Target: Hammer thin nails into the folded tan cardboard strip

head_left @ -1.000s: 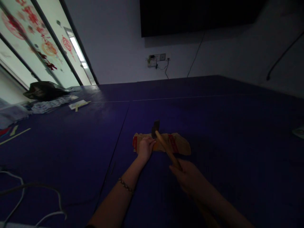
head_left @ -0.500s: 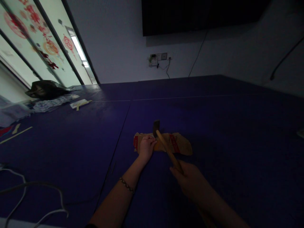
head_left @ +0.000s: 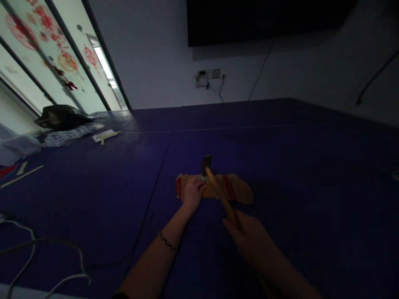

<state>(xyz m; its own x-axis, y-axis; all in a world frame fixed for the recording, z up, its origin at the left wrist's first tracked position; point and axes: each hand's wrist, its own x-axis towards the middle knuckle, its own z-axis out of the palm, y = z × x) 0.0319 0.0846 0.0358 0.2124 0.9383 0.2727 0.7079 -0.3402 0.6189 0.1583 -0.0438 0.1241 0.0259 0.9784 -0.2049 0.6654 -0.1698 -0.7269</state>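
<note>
In the head view, my right hand (head_left: 246,232) is wrapped round the wooden handle of a hammer (head_left: 220,193). The hammer's dark head is at the far edge of a torn piece of cardboard (head_left: 241,190) with red bands, just beyond my left fingertips. My left hand (head_left: 193,192) rests on the left part of the cardboard, its fingers pinched together. What they pinch, if anything, is too small to make out. A small orange patch shows on the cardboard beside the left fingers. The cardboard lies flat on a dark blue surface (head_left: 280,153).
Loose cables (head_left: 81,259) lie at the lower left. Farther back on the left are yellow strips (head_left: 23,176), a white flat item (head_left: 104,136) and a dark bag (head_left: 62,117). Beyond the surface, a wall carries sockets (head_left: 208,74) and a black screen (head_left: 249,23).
The hammer head has lifted slightly and shifted a little to the right. My left hand and the cardboard stay in place.
</note>
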